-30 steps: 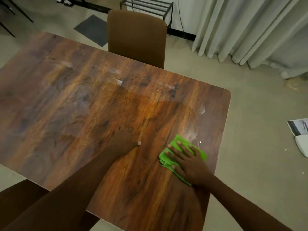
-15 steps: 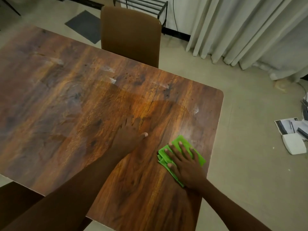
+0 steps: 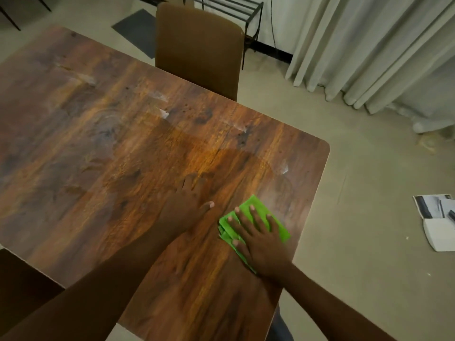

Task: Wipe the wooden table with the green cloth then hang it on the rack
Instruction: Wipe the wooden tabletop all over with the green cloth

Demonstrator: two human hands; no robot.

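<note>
The green cloth [image 3: 279,228] lies folded flat on the wooden table [image 3: 98,143], near the table's right edge and well short of its far right corner; the right hand [image 3: 258,244] lies on top of it, palm down, fingers straight and spread, pressing it to the wood; the hand covers the middle and near part of the cloth, so that green shows between the fingers, at the far corner and along the right side; folded layers show at the cloth's left edge. The left hand [image 3: 183,210] rests flat on the bare wood just to the left of the cloth, apart from it, fingers straight and close together, thumb stuck out toward the cloth; it holds nothing. Pale smears [image 3: 162,113] mark the tabletop farther out, and another shows near the right edge beyond the cloth. A brown chair [image 3: 199,45] stands pushed up to the far side of the table; behind it, against the wall, stands the black metal rack [image 3: 231,6], partly hidden by the chair's back; the chair is thus between the table and the rack. Pale curtains [image 3: 369,45] hang down to the floor on the right; a dark mat [image 3: 138,30] lies on the floor left of the chair; some papers [image 3: 435,217] lie on the floor well to the right of the table.
</note>
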